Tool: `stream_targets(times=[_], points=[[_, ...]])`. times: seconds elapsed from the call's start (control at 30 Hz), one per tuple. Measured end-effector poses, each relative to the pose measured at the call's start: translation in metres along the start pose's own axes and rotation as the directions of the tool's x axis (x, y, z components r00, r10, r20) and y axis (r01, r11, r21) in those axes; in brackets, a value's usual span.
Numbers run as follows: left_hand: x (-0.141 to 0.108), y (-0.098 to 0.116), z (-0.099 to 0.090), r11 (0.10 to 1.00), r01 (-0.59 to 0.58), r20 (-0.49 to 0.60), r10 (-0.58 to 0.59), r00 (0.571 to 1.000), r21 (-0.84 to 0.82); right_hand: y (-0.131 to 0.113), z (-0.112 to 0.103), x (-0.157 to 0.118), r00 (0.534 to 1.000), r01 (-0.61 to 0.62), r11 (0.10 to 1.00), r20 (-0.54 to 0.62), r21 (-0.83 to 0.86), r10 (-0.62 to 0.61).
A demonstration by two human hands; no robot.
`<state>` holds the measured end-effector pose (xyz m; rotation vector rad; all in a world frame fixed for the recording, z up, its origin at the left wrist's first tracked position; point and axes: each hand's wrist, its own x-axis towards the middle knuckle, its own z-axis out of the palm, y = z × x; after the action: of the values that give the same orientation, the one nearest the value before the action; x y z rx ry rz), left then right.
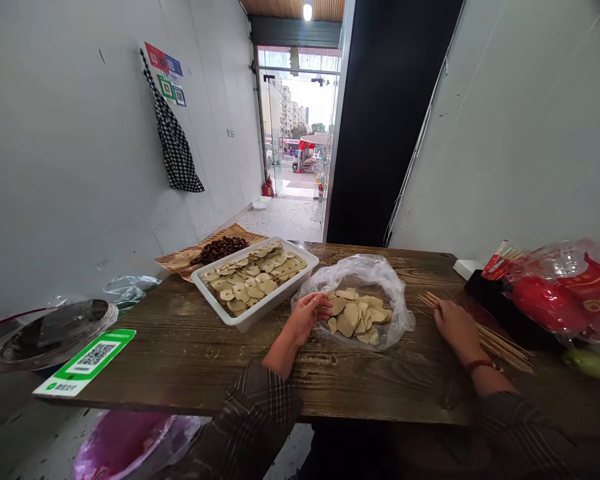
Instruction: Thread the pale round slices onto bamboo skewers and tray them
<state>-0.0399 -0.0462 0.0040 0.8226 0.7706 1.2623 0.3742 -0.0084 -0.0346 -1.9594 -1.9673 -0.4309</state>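
Pale flat slices (pixel 353 315) lie in an open clear plastic bag (pixel 397 293) on the dark wooden table (pixel 190 360). At the bag's left edge is my left hand (pixel 307 317), palm turned up and fingers curled loosely; no object shows in it. My right hand (pixel 454 327) rests palm down on a bundle of thin wooden sticks (pixel 503 347), its fingertips at their left ends; whether it grips any is hidden. A white tray (pixel 243 323) left of the bag holds rows of slices threaded on sticks.
Dark reddish items (pixel 225 249) lie on brown paper behind the tray. A green-and-white QR card (pixel 87 360) is at the table's left edge. A black box (pixel 485 293) and red plastic packages (pixel 550 300) stand at right. Below left is a pink-lined bin (pixel 125 443).
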Motion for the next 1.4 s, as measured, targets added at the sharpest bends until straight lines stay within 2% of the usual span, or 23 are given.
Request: stream_targets(times=[0.1, 0.2, 0.27, 0.4, 0.5, 0.57, 0.67, 0.73, 0.8, 0.9, 0.97, 1.03, 1.1, 1.2, 1.3, 1.4], points=[[0.0, 0.0, 0.0, 1.0, -0.001, 0.004, 0.001, 1.0, 0.001, -0.001, -0.01, 0.014, 0.999, -0.01, 1.0, -0.037, 0.02, 0.011], [0.0, 0.001, 0.0, 1.0, -0.003, 0.006, 0.003, 1.0, 0.011, -0.005, -0.022, 0.027, 0.996, -0.044, 0.993, -0.075, 0.112, 0.053], [-0.001, 0.002, 0.001, 1.0, 0.0, 0.002, 0.0, 1.0, 0.02, -0.013, -0.032, 0.033, 0.985, -0.045, 0.98, -0.153, 0.193, 0.075], [-0.003, 0.004, 0.003, 1.0, 0.0, -0.002, 0.0, 1.0, 0.019, -0.05, -0.061, 0.041, 0.933, 0.085, 0.917, -0.354, 0.39, 0.064], [-0.003, 0.002, 0.004, 1.0, -0.002, 0.006, 0.002, 1.0, 0.021, -0.094, -0.081, 0.038, 0.916, 0.211, 0.793, -0.399, 0.571, 0.044], [-0.002, 0.0, 0.004, 0.999, -0.021, 0.002, 0.021, 1.0, 0.045, -0.125, -0.087, 0.031, 0.939, 0.199, 0.657, -0.333, 0.727, 0.084], [-0.001, -0.003, 0.004, 0.987, -0.082, -0.036, 0.087, 0.996, 0.136, -0.168, -0.083, 0.018, 0.994, 0.01, 0.358, -0.047, 0.934, 0.094], [0.0, -0.004, 0.006, 0.969, -0.126, -0.069, 0.144, 0.987, 0.21, -0.19, -0.075, 0.014, 0.989, -0.146, 0.173, 0.142, 0.974, 0.032], [0.001, -0.004, 0.01, 0.939, -0.163, -0.099, 0.201, 0.975, 0.302, -0.206, -0.069, 0.014, 0.962, -0.27, 0.002, 0.27, 0.963, -0.03], [0.006, -0.002, 0.022, 0.807, -0.224, -0.087, 0.321, 0.943, 0.547, -0.218, -0.064, 0.02, 0.932, -0.362, -0.21, 0.356, 0.908, -0.068], [0.012, -0.001, 0.032, 0.653, -0.281, 0.004, 0.391, 0.92, 0.704, -0.22, -0.061, 0.025, 0.917, -0.399, -0.297, 0.389, 0.868, -0.095], [0.019, -0.001, 0.041, 0.505, -0.335, 0.125, 0.404, 0.906, 0.796, -0.218, -0.057, 0.028, 0.905, -0.424, -0.349, 0.41, 0.836, -0.115], [0.026, -0.004, 0.048, 0.388, -0.364, 0.226, 0.357, 0.906, 0.846, -0.212, -0.052, 0.03, 0.897, -0.437, -0.378, 0.428, 0.816, -0.111], [0.032, -0.014, 0.053, 0.268, -0.38, 0.303, 0.287, 0.909, 0.885, -0.202, -0.046, 0.03, 0.894, -0.436, -0.395, 0.44, 0.809, -0.087], [0.034, -0.023, 0.052, 0.183, -0.381, 0.327, 0.267, 0.906, 0.906, -0.195, -0.046, 0.03, 0.902, -0.416, -0.4, 0.426, 0.817, -0.069], [0.032, -0.027, 0.05, 0.142, -0.401, 0.353, 0.278, 0.893, 0.905, -0.194, -0.049, 0.03, 0.912, -0.394, -0.399, 0.406, 0.828, -0.058]])
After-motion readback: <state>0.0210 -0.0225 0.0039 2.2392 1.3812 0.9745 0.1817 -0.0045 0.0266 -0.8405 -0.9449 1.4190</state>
